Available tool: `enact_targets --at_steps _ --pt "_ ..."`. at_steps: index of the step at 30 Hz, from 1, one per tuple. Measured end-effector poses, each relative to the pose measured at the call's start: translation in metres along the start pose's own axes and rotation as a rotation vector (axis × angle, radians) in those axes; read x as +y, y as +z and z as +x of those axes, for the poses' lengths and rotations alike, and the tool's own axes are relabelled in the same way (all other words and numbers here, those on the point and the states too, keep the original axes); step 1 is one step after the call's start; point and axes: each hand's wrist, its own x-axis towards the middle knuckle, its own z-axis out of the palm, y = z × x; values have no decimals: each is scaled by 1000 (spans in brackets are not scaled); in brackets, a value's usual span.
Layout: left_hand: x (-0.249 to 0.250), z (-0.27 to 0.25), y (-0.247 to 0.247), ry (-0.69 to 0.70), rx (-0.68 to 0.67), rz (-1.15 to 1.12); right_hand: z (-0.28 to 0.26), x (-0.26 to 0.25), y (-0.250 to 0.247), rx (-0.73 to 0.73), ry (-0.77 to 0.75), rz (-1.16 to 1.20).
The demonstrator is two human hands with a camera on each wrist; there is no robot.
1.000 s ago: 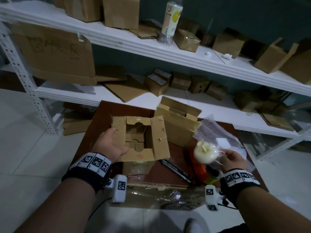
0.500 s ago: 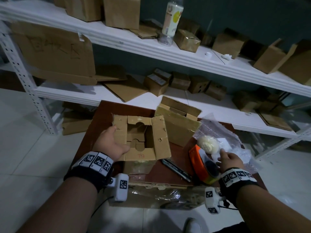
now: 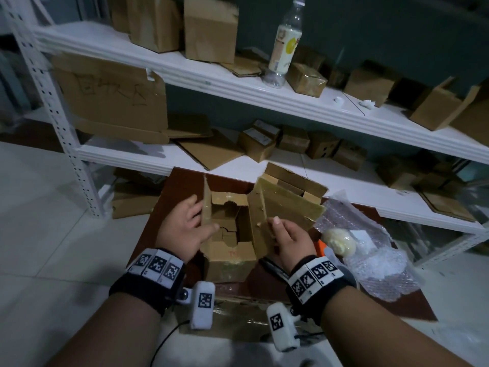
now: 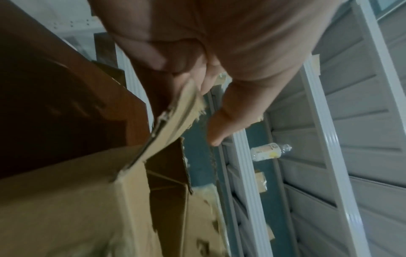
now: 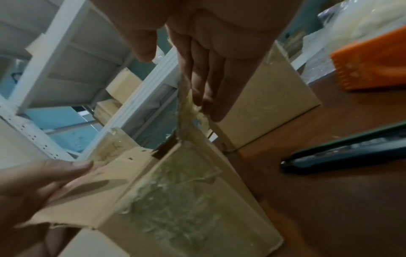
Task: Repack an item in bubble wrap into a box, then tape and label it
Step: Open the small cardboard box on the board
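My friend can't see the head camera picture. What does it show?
Two hands hold up the side flaps of an open cardboard box on a brown table: left hand, right hand. Bubble wrap with a pale round item lies to the right.

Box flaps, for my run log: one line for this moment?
left hand: holds left flap | right hand: holds right flap | box: open

— Where are the hands, relative to the box [image 3: 230,263]?
— Left hand [image 3: 185,229] holds its left flap, thumb inside; right hand [image 3: 288,239] pinches its right flap, both forearms reaching forward
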Motion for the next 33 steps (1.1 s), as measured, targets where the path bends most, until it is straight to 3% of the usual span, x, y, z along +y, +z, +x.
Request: enact_targets --at_steps 2,5,7,10,12,15,17,20,23,33 --pt "-1 -4 4 60 -98 93 -2 -2 7 -32 -42 -17" --pt "-5 -7 7 123 -270 448 -5 -2 16 -96 -99 -116" --pt "-9 -3 12 164 -367 657 -6 -1 20 -166 -158 -281" --pt "-12 1 17 203 -390 884 -6 7 24 -312 -327 -595" --pt "-15 3 17 203 -354 893 -5 17 25 -321 -407 -636" --pt "-18 3 13 163 -239 884 -4 18 24 -341 -370 -595" --pt "-21 4 9 112 -128 859 -3 13 24 -429 -332 -614" --pt "-27 10 0 55 74 677 6 3 33 -531 -346 -778" --pt "-34 23 -10 19 233 547 18 -10 53 -487 -389 -848" --pt "-30 65 -22 -21 365 311 84 -49 122 -449 -390 -928"
